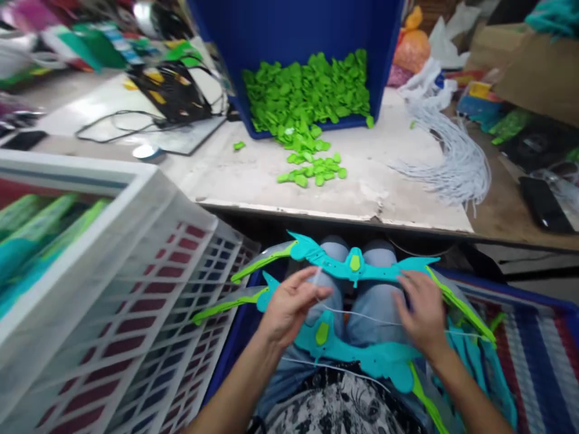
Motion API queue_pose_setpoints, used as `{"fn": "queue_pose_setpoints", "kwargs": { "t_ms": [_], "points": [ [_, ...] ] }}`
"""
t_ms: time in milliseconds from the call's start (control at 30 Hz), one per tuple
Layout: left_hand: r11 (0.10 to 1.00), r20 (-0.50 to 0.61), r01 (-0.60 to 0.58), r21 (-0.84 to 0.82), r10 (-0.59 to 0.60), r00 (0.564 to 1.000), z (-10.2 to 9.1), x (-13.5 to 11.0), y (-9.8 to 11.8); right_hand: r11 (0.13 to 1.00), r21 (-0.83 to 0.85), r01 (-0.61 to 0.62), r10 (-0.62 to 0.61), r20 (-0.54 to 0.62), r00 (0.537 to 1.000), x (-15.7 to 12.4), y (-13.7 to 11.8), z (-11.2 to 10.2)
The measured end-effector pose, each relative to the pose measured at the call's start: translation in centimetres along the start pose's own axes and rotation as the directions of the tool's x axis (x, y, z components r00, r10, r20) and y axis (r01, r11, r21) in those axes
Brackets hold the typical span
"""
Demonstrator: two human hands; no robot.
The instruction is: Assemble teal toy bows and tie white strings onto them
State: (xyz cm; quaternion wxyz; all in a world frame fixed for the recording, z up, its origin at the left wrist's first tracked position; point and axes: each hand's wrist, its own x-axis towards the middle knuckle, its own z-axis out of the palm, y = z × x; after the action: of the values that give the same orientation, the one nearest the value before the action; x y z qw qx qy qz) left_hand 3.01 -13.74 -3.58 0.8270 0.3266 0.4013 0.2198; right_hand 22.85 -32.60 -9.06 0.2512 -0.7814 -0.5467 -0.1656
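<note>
Two turquoise toy bows with lime-green limbs lie across the lap: a far toy bow [380, 272] over the knees and a near toy bow [353, 354] closer to the body. My left hand [292, 301] is between them on the left, thumb and fingers pinched together on a thin white string [362, 314]. A pale tip stands up from that pinch. My right hand [423, 310] rests by the right end of the far bow's turquoise body, fingers apart and slightly blurred. The string runs from the left hand toward the right hand, passing behind or under it.
A blue bin [298, 30] spills small green plastic pieces [307, 90] onto the worktable [253, 187]. A bundle of white strings [456, 157] lies right, near a black phone [545, 202]. A white basket [149, 241] with more turquoise-green parts stands left. A black fan [169, 90] sits behind.
</note>
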Motion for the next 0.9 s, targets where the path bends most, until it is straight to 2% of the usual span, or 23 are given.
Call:
{"fn": "queue_pose_setpoints", "kwargs": {
  "t_ms": [33, 100, 167, 233, 333, 433, 500, 567, 633, 733, 833, 900],
  "points": [
    [0.999, 0.053, 0.037, -0.008, -0.036, 0.998, 0.3, -0.1, -0.4, 0.993, 0.049, 0.105, -0.109, 0.089, 0.990, 1.8, -2.1, 2.0],
    [0.997, 0.134, 0.077, -0.033, -0.072, 0.988, 0.8, -0.3, -0.9, 0.967, 0.076, 0.241, -0.253, 0.241, 0.937, 4.7, -5.6, 5.7],
    [0.994, 0.163, 0.067, -0.092, -0.051, 0.985, 1.0, -0.5, -0.9, 0.954, 0.052, 0.295, -0.294, 0.355, 0.887, 6.5, -7.4, 8.4],
    [0.986, 0.128, 0.000, -0.165, 0.022, 0.992, 0.6, -0.6, -0.4, 0.954, 0.055, 0.296, -0.290, 0.436, 0.852, 7.9, -7.5, 9.4],
    [0.969, 0.003, -0.152, -0.195, 0.155, 0.988, -0.9, -0.9, 0.8, 0.946, 0.235, 0.224, -0.318, 0.537, 0.781, 9.8, -5.5, 8.5],
    [0.951, -0.176, -0.303, -0.061, 0.289, 0.941, -3.0, -0.6, 2.1, 0.889, 0.457, 0.000, -0.343, 0.667, 0.661, 11.8, -3.2, 7.0],
    [0.914, -0.325, -0.399, 0.070, 0.399, 0.857, -4.4, 0.1, 3.0, 0.841, 0.508, -0.183, -0.323, 0.745, 0.583, 12.6, -2.2, 6.4],
    [0.863, -0.422, -0.458, 0.214, 0.504, 0.754, -5.7, 1.1, 4.2, 0.807, 0.500, -0.313, -0.284, 0.795, 0.536, 13.0, -1.8, 6.3],
    [0.808, -0.418, -0.468, 0.357, 0.586, 0.694, -6.4, 2.1, 5.4, 0.800, 0.472, -0.371, -0.250, 0.823, 0.509, 13.0, -1.7, 6.4],
    [0.730, -0.336, -0.475, 0.492, 0.662, 0.669, -6.5, 3.8, 7.2, 0.803, 0.459, -0.381, -0.236, 0.831, 0.503, 12.9, -2.0, 6.4],
    [0.666, -0.285, -0.509, 0.546, 0.719, 0.634, -5.9, 5.5, 8.4, 0.805, 0.468, -0.365, -0.245, 0.822, 0.514, 12.9, -2.2, 6.2],
    [0.640, -0.261, -0.518, 0.568, 0.736, 0.624, -5.5, 6.4, 8.9, 0.816, 0.457, -0.355, -0.245, 0.829, 0.503, 12.9, -2.1, 6.2]
  ]
}}
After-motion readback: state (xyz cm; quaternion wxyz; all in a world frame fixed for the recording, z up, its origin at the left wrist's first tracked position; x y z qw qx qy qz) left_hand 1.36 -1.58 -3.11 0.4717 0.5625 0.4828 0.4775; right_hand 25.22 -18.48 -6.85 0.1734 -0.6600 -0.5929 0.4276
